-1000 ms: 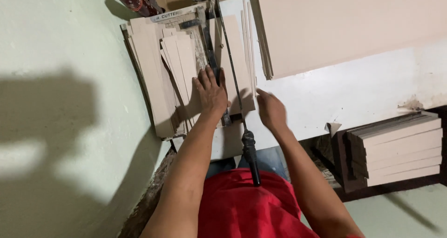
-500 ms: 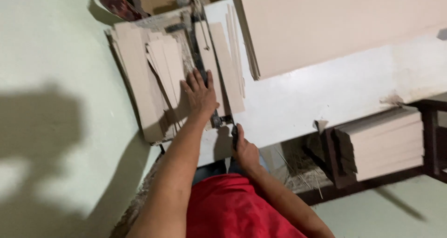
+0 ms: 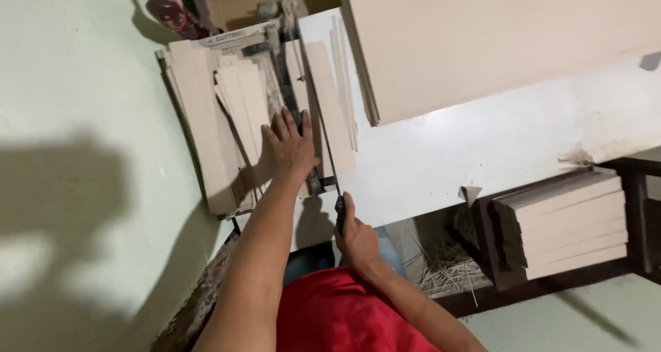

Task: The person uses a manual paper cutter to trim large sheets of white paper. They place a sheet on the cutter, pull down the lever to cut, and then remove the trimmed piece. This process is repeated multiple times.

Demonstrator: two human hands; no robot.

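Cardboard strips [image 3: 241, 111], pale beige and long, lie fanned under and beyond the left hand [image 3: 290, 145], which presses flat with fingers spread on the bed of a paper cutter [image 3: 289, 83]. Just right of that hand runs the cutter's dark blade arm [image 3: 318, 125], lowered close to the bed. Its black handle [image 3: 339, 209] is clenched in the right hand [image 3: 357, 238], which sits nearer the body than the left, at the table's near edge. More cut strips [image 3: 330, 111] rest right of the blade, one end reaching toward the right hand. A white label strip [image 3: 234, 37] with dark print crosses the far end of the cutter, well beyond the left fingertips. Farther right, a large beige board [image 3: 496, 35] lies over the white table [image 3: 482, 145]. Right of the right hand and lower down, a stack of beige boards [image 3: 571, 221] sits on a dark shelf [image 3: 496, 293]; between it and the hand a heap of thin paper trimmings [image 3: 441, 266] fills the space under the table. A red object [image 3: 165, 11] stands beyond the cutter's left corner, too blurred to identify.
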